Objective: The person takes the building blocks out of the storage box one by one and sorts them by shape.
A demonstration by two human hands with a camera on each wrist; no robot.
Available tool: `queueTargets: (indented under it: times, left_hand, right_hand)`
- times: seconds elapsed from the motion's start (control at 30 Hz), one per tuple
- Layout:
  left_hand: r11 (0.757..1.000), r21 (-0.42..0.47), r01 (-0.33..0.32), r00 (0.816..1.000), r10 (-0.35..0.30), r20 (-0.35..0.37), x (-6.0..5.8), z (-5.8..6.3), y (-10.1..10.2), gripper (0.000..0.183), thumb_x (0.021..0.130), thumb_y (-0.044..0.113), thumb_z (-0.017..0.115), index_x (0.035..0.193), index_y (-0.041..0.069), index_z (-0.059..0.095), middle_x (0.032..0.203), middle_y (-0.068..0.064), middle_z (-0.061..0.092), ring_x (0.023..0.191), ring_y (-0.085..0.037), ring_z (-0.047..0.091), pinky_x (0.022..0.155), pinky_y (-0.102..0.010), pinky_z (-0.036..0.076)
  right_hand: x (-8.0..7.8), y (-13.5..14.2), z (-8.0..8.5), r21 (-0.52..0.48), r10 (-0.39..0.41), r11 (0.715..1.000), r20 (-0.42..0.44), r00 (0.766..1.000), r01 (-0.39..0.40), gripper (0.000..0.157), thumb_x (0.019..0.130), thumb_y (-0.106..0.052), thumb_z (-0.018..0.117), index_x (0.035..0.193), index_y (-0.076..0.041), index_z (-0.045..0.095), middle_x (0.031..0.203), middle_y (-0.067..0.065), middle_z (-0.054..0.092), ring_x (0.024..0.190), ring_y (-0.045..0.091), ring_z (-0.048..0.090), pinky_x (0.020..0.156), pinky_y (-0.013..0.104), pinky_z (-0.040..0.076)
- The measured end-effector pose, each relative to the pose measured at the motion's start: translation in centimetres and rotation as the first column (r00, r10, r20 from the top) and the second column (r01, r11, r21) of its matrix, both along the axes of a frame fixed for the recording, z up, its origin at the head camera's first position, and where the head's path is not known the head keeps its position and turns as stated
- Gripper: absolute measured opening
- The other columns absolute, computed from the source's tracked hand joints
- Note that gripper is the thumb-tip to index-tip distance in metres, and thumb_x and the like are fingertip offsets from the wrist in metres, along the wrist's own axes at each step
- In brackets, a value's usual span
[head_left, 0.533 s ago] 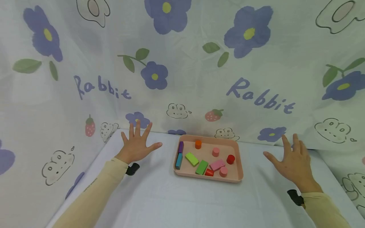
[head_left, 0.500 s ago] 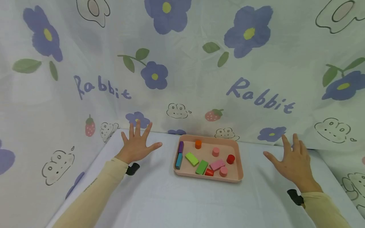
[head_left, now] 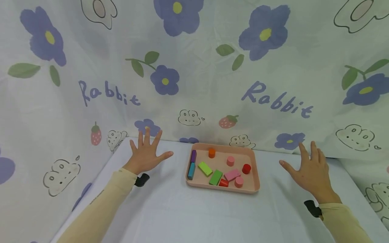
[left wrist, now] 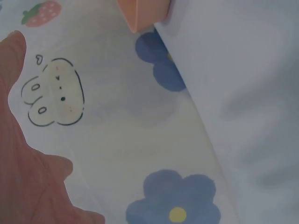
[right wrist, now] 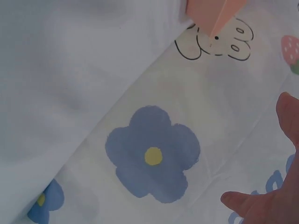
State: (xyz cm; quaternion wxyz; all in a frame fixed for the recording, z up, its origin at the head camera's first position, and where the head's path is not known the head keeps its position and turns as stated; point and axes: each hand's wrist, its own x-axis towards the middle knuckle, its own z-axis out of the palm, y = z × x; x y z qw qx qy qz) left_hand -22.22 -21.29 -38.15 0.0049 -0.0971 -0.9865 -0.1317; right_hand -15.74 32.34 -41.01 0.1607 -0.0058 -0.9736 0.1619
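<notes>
A pink tray (head_left: 223, 189) lies on the white table between my two hands. In it are a purple block (head_left: 193, 156), a blue block (head_left: 191, 171), a lime block (head_left: 205, 169), a green block (head_left: 215, 177) and a pink block (head_left: 232, 174). Round pieces share the tray: an orange cylinder (head_left: 211, 153), red cylinders (head_left: 246, 168) and pink cylinders (head_left: 230, 161). My left hand (head_left: 146, 156) is spread, left of the tray, holding nothing. To the right, my right hand (head_left: 313, 173) also has its fingers extended and holds nothing. Both wrist views catch only a tray corner (left wrist: 145, 11).
A white curtain (head_left: 194, 94) printed with flowers, rabbits and lettering rises behind the table's back edge and along the sides. The white tabletop (head_left: 212, 219) stretches in front of the tray. Each wrist bears a small black device (head_left: 141, 180).
The head view has shifted very slightly. My right hand appears a little farther left and up; the left hand and the tray's contents look the same.
</notes>
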Motion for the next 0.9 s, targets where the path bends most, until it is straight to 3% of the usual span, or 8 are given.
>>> queueTargets:
  times: [0.4, 0.9]
  left_hand:
    - [1.000, 0.002, 0.002, 1.000, -0.002, -0.009, -0.1, -0.2, 0.4, 0.104, 0.090, 0.076, 0.047, 0.163, 0.014, 0.008, 0.163, -0.030, -0.013, 0.146, -0.053, -0.019, 0.104, -0.081, -0.010]
    - [0.996, 0.086, 0.021, 1.000, -0.020, -0.019, 0.4, -2.4, 2.3, 0.100, 0.093, 0.073, 0.047, 0.163, 0.013, 0.007, 0.164, -0.030, -0.006, 0.148, -0.051, -0.013, 0.108, -0.077, -0.009]
  right_hand:
    - [-0.2, -0.3, 0.3, -0.006, 0.013, 1.000, -0.020, 1.000, -0.013, 0.100, 0.092, -0.059, 0.062, 0.153, 0.010, 0.024, 0.159, 0.039, 0.002, 0.138, 0.066, 0.011, 0.100, 0.083, 0.016]
    - [-0.7, -3.3, -0.4, -0.063, 0.040, 0.997, -0.033, 0.999, -0.042, 0.096, 0.091, -0.054, 0.067, 0.154, 0.007, 0.026, 0.160, 0.035, 0.010, 0.138, 0.062, 0.017, 0.104, 0.081, 0.017]
